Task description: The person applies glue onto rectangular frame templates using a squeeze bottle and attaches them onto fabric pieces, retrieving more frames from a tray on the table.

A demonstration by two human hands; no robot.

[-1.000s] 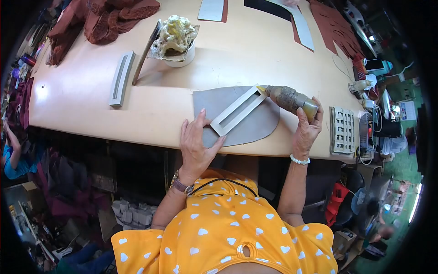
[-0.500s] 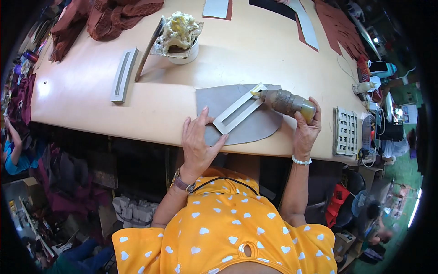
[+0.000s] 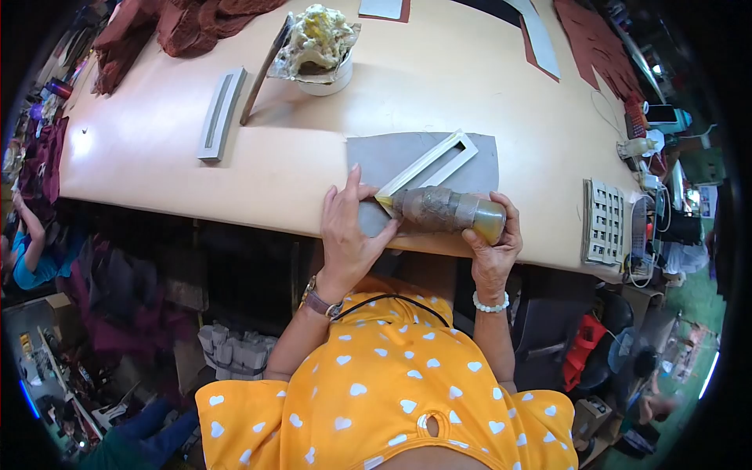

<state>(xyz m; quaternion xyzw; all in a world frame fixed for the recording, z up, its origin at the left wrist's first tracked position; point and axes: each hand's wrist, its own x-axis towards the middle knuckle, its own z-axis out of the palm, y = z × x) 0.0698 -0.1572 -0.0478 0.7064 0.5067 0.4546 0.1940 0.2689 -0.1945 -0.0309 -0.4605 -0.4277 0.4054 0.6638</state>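
Observation:
My right hand (image 3: 495,249) is wrapped round the base of a tape-wrapped squeeze bottle (image 3: 450,210) with amber contents, held on its side. Its yellowish nozzle points left, at the near end of a pale rectangular frame (image 3: 423,164) with a long slot. My left hand (image 3: 346,227) grips that near end between thumb and fingers; the bottle partly hides the contact. Under the frame lies a grey flat piece of material (image 3: 482,160) with a curved outline, close to the table's front edge.
On the table (image 3: 141,149) are another slotted block (image 3: 222,113), a dark stick (image 3: 265,74) and a white tub (image 3: 337,82) topped with a crusted yellowish mass. Brown material (image 3: 188,27) lies back left. A slotted rack (image 3: 603,223) stands right. A person's arm (image 3: 30,223) shows far left.
My right hand has brought the bottle left and nearer, so its nozzle went from the frame's far end to the near end. My left hand stays at the frame. The view has shifted slightly.

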